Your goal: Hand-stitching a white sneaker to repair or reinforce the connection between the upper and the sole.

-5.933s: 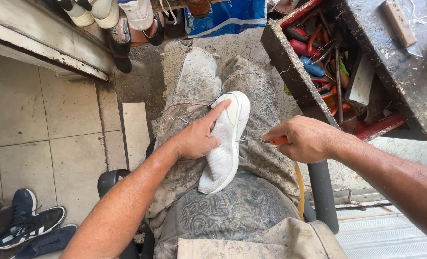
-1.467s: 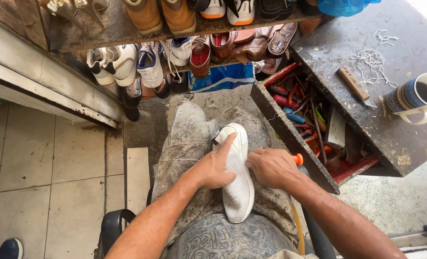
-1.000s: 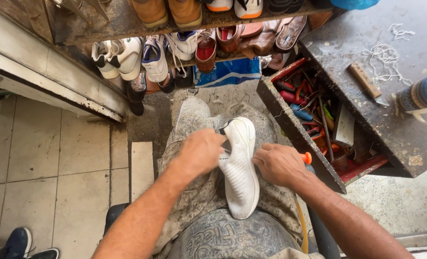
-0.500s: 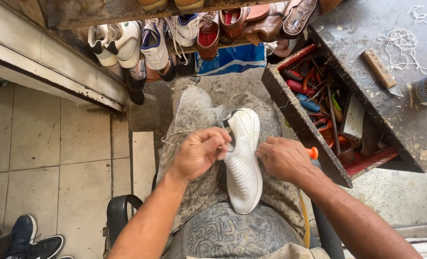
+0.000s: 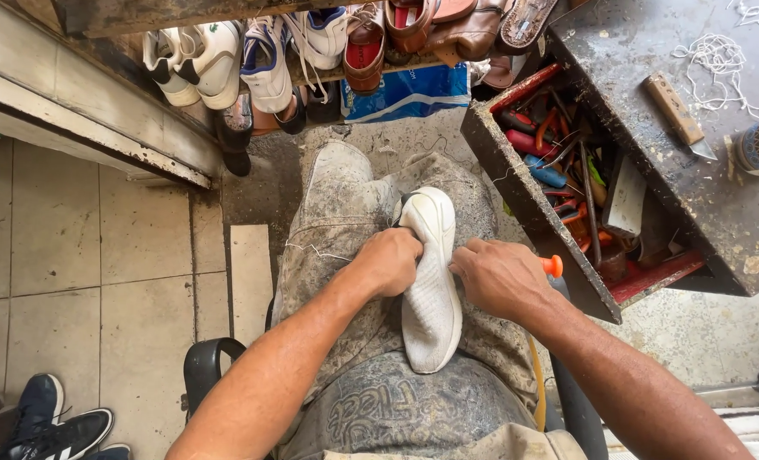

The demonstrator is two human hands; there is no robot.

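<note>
Gripping white shoe (image 5: 430,290) w/ closed left hand (image 5: 389,261); right hand (image 5: 500,277) clamped on orange-handled tool (image 5: 551,266); blue bag (image 5: 406,92) behind.

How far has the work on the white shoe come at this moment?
Done: the white shoe lies on the lap. In hand: the left hand clamps its side, and the right hand works its edge with an orange-handled tool. Left: cannot tell; the worked spot is hidden.

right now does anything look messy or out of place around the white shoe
Loose white string lies tangled on the stained workbench. The open drawer holds tools piled at all angles. The white shoe itself shows no clear damage.
</note>
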